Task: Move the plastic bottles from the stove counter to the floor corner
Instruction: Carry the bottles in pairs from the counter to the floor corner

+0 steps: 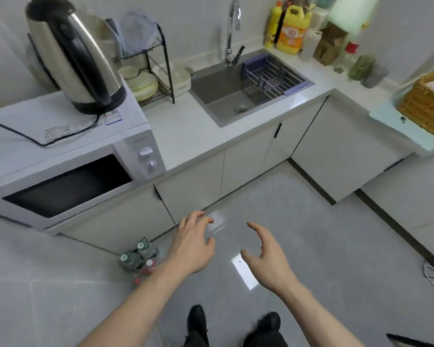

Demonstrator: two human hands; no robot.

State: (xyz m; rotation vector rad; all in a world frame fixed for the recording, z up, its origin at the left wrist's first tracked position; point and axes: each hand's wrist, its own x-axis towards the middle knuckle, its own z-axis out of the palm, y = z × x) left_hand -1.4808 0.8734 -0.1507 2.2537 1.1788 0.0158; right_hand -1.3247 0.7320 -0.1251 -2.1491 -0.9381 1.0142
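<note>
We see the plastic bottles (142, 259) standing upright in a tight cluster on the grey floor (311, 246), in the corner at the foot of the cabinet (125, 221), below the microwave (68, 171). They are clear plastic; we count two with white-and-green caps and at least two with red caps, partly hidden behind the left forearm. Our left hand (191, 246) hovers just beside the cluster, fingers spread and curled, holding nothing. Our right hand (268, 254) is also empty, fingers apart. One kettle (73, 53) stands on the microwave.
</note>
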